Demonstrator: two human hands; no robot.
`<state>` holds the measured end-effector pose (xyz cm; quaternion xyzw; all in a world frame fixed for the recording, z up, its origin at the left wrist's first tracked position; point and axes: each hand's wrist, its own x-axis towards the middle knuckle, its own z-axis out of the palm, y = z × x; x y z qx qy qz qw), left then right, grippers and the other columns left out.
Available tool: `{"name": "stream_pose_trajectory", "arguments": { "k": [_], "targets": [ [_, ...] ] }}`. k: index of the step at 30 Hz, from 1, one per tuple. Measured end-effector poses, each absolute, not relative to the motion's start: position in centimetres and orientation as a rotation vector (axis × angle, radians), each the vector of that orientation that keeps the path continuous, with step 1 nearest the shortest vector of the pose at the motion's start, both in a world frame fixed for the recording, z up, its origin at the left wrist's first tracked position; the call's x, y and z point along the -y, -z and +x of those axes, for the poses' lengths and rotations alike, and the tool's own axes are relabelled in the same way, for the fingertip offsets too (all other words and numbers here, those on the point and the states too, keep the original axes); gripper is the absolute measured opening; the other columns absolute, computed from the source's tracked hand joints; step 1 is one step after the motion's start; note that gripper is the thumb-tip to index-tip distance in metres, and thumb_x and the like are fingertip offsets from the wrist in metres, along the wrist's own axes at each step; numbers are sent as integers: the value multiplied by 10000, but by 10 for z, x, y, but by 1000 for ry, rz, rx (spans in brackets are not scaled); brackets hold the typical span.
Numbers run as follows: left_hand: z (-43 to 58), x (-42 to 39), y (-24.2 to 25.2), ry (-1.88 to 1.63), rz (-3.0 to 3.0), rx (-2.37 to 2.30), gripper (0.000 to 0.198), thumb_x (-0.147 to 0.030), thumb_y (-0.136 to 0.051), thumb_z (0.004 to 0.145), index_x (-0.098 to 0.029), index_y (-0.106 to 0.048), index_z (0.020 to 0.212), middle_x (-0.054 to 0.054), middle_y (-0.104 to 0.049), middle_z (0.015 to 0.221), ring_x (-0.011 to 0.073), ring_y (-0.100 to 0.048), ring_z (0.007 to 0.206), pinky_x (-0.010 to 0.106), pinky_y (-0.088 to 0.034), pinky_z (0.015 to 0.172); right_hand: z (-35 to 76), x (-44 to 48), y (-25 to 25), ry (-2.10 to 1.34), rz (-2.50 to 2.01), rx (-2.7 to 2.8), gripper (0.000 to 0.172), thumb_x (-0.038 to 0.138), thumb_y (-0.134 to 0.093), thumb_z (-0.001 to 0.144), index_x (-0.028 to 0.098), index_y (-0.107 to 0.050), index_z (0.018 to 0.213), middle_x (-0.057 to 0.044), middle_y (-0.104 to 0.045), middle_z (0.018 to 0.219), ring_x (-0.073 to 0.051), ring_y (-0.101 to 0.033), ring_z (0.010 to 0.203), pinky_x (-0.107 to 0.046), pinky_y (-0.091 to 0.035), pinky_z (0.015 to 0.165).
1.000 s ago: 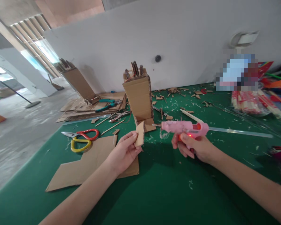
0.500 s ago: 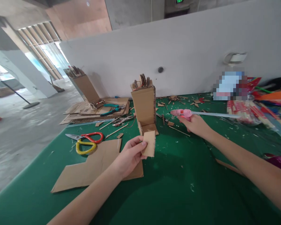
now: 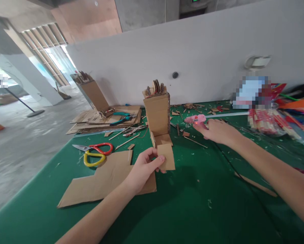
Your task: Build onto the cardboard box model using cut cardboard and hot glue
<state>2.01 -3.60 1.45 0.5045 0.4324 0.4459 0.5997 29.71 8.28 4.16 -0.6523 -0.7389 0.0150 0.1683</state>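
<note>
Between its thumb and fingers, my left hand (image 3: 147,166) pinches a small cardboard piece (image 3: 166,157). This piece is close in front of an upright cardboard box (image 3: 156,113) with cardboard strips and discs poking from its top. My right hand (image 3: 216,130) is closed round the handle of a pink hot glue gun (image 3: 194,118), whose nozzle points left. A small red light glows on the gun, and a long clear glue stick (image 3: 229,115) sticks out of its back. The handle is mostly hidden by my fingers. A black cord (image 3: 230,162) trails below my right wrist.
Scissors (image 3: 97,150) with red and yellow handles rest by a large cut cardboard sheet (image 3: 108,178). Teal-handled pliers (image 3: 123,118) lie on stacked cardboard (image 3: 91,125), where a second cardboard box (image 3: 93,95) stands. Scraps (image 3: 190,106) lie by the wall; wrapped packets (image 3: 262,122) are at right.
My left hand has turned the cardboard piece so more of its flat face shows. The glue gun has tilted in my right hand, and its black cord has come into view.
</note>
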Motion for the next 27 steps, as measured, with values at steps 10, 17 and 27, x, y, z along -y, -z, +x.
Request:
{"name": "stream_pose_trajectory", "arguments": {
  "k": [10, 17, 27],
  "targets": [
    [37, 46, -25, -1000, 1115, -1178, 343, -405, -689, 735, -171, -438, 725, -43, -549, 539, 113, -608, 511, 191, -374, 480, 227, 74, -69, 720, -1128, 2458, 193, 362, -654, 731, 199, -581, 803, -33, -550, 674, -202, -503, 606, -327, -317, 536],
    [40, 47, -22, -981, 1164, -1249, 349, -422, -687, 709, -179, -436, 701, -53, -529, 546, 64, -478, 427, 181, -322, 412, 188, 74, -34, 783, -1004, 2387, 198, -5, -468, 735, 150, -590, 725, -23, -518, 606, -170, -478, 568, -306, -267, 494],
    [21, 37, -39, -1246, 1571, -1525, 299, -467, -495, 851, -176, -523, 785, 2, -553, 687, 121, -528, 608, 244, -402, 549, 211, 35, -37, 702, -1013, 2288, 195, 105, -517, 804, 178, -494, 625, -7, -505, 564, -145, -483, 545, -281, -212, 460]
  ]
}}
